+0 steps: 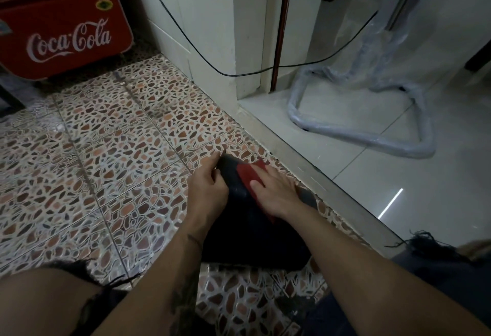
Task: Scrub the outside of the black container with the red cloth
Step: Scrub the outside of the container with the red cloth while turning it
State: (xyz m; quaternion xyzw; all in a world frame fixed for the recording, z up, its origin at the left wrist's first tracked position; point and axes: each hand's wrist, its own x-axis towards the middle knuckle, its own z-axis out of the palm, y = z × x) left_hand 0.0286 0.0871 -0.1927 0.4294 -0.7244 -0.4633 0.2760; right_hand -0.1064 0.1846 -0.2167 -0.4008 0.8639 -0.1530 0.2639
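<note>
The black container (pixel 255 237) lies on the patterned tile floor between my knees, its far end pointing away from me. My left hand (pixel 207 189) grips its left side near the far end. My right hand (pixel 276 192) lies flat on top of it and presses the red cloth (pixel 248 173) against its outer surface. Only the far part of the cloth shows beyond my fingers; the rest is under my palm. My forearms hide part of the container's near end.
A red Coca-Cola cooler (pixel 63 30) stands at the far left. A white wall corner (pixel 212 43) with a black cable (pixel 186 33) rises ahead. A metal threshold (pixel 318 171) runs diagonally on the right, beyond it white tiles and a plastic-wrapped stand (pixel 372 134).
</note>
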